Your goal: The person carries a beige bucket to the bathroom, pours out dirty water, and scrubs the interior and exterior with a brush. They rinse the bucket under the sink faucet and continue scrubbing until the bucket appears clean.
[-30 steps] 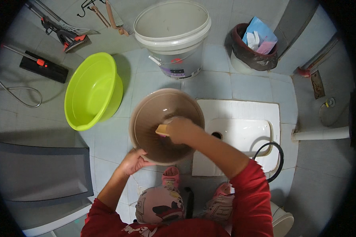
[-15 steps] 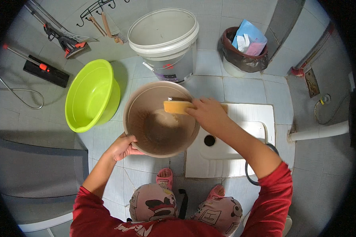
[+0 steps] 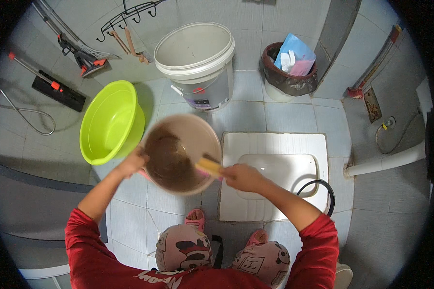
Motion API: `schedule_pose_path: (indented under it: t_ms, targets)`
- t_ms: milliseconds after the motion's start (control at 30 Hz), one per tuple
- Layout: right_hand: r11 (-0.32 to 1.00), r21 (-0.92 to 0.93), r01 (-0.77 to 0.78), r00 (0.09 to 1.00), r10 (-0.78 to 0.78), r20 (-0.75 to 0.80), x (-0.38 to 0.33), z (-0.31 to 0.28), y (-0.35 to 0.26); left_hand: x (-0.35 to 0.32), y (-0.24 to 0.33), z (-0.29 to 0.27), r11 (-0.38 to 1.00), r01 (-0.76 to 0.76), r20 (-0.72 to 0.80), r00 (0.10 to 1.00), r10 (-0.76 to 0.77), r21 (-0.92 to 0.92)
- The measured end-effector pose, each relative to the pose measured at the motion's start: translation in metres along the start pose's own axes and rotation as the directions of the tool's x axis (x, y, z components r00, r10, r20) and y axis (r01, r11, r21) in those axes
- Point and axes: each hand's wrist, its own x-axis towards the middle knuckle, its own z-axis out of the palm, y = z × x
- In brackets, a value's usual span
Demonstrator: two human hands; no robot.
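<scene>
A beige basin [image 3: 202, 135] is held up over the floor, tilted, with dark residue or water inside; I cannot tell which. My left hand [image 3: 134, 163] is closed on its left rim, fingers underneath. At the lower right of the basin, my right hand [image 3: 243, 177] is closed around a scrubbing brush [image 3: 209, 166] with a yellow back and dark bristles. The brush lies against or just over the basin's inner right wall, slightly blurred by motion.
A lime-green basin [image 3: 86, 130] stands left, a large white bucket [image 3: 212, 89] behind. Back right is a lined trash bin [image 3: 294, 84]. The white squat toilet [image 3: 234, 144] lies right, a black hose [image 3: 331, 195] over it. Brushes and mops hang on the left wall.
The basin has moved left and toward me, and its tilt has changed. My left hand has slid higher along the rim. My right hand has brought the brush down to the basin's lower right side.
</scene>
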Motion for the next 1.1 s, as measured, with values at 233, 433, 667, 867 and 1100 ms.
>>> schedule_pose_path:
  t_ms: [233, 433, 667, 867, 1100]
  targets:
    - [0.152, 0.974, 0.169, 0.921, 0.329, -0.211, -0.043, -0.064, -0.022, -0.027, -0.004, -0.047, 0.604, 0.151, 0.087, 0.987, -0.133, -0.782]
    - [0.020, 0.972, 0.236, 0.894, 0.388, -0.225, -0.058, -0.072, -0.032, -0.032, -0.019, -0.028, 0.236, 0.260, 0.250, 0.966, -0.072, -0.936]
    - [-0.122, 0.943, 0.310, 0.865, 0.448, -0.226, -0.083, -0.059, -0.017, -0.041, -0.026, -0.002, 0.106, 0.321, 0.332, 0.937, 0.108, -0.941]
    - [-0.143, 0.906, 0.398, 0.819, 0.500, -0.281, -0.100, -0.052, -0.001, -0.031, -0.060, 0.024, -0.006, 0.307, 0.300, 0.934, 0.196, -0.952]
    - [-0.156, 0.878, 0.452, 0.793, 0.522, -0.315, -0.109, -0.051, 0.006, -0.029, -0.087, 0.045, -0.093, 0.276, 0.222, 0.898, 0.380, -0.957]
